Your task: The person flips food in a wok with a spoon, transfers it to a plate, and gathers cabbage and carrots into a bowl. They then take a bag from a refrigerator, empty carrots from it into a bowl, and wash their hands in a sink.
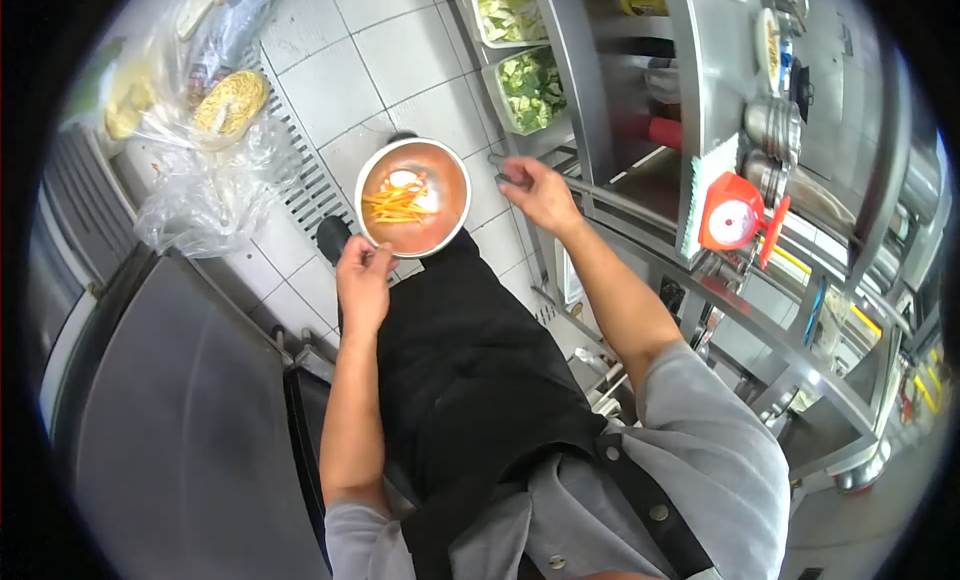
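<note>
A round metal bowl (447, 165) is held out over the tiled floor, with orange strips that look like cut carrot (397, 204) and a few small pale pieces inside. My left hand (364, 278) pinches its near rim, thumb and fingers closed on the edge. To the right of the bowl, apart from it, is my right hand (540, 194). Its fingers are curled around a small, thin grey item (498, 166), blurred and partly hidden, whose kind I cannot make out.
Tubs of chopped green vegetables (530, 88) and pale leaves (508, 12) stand beyond my right hand. A red scale (732, 212) sits on the steel shelving at right. Plastic bags (215, 195) and noodles (231, 104) lie upper left. A dark grey panel (190, 420) stands at lower left.
</note>
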`<state>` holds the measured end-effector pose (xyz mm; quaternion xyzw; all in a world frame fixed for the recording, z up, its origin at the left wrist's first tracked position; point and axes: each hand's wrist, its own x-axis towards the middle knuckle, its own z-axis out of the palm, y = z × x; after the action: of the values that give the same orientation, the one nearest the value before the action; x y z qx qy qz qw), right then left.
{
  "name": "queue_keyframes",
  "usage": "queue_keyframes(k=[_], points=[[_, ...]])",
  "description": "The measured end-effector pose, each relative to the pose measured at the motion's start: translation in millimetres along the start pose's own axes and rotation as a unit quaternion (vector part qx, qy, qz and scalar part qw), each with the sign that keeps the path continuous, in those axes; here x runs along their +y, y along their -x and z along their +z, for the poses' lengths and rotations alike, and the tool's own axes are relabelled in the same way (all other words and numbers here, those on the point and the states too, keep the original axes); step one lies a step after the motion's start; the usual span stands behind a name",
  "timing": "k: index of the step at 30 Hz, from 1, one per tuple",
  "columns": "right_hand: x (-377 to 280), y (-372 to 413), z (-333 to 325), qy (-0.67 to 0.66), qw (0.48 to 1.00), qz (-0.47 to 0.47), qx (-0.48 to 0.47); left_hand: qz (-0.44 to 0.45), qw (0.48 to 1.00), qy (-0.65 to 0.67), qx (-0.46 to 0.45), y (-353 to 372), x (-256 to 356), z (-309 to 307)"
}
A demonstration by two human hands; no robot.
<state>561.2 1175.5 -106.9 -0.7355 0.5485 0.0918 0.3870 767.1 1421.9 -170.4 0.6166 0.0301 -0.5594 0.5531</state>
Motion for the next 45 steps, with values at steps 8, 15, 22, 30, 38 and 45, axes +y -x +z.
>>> queue_keyframes(k=[8,15,22,30,38,45], points=[[58.4,-277.1,35.1,0.13,0.992,0.008,0.001,-0.063,0.992,0.035,0.105,-85.9,-21.0,6.0],[85.5,-433.3,51.9,0.203,0.974,0.045,0.092,-0.086,0.982,0.055,0.158,-166.0,-41.3,23.9],[125.2,-429.0,74.8,0.075,0.986,0.047,0.141,-0.087,0.987,0.063,0.121,-248.1,-65.4,52.6],[163.3,-507.7,-5.6,-0.042,0.963,0.164,0.21,-0.074,0.993,0.019,0.085,-299.3,-34.2,92.6],[221.3,-570.0,12.8,0.084,0.959,0.232,0.142,-0.073,0.994,-0.002,0.084,-334.1,-27.5,115.2],[179.4,-543.0,-2.1,0.006,0.95,0.232,0.208,-0.043,0.998,0.021,0.045,-359.4,-18.7,140.4]])
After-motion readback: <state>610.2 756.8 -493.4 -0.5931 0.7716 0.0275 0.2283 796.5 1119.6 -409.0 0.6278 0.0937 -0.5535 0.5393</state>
